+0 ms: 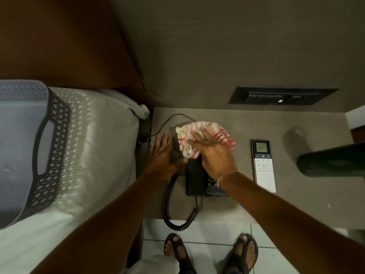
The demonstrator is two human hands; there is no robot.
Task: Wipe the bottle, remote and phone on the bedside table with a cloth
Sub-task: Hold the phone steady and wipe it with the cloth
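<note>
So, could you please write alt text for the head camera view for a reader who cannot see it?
A person's right hand presses a red-and-white cloth onto a black corded phone on a bedside table, while the left hand steadies the phone's left side. A white remote lies to the right, with a dark bottle beyond it and a bed on the left.

Red-and-white checked cloth (205,138); black phone (195,178); white remote (263,169); dark green bottle (333,161); grey basket (25,147)

Right hand (215,157) presses a cloth (205,139) on the phone (195,178); left hand (164,157) steadies it
</note>
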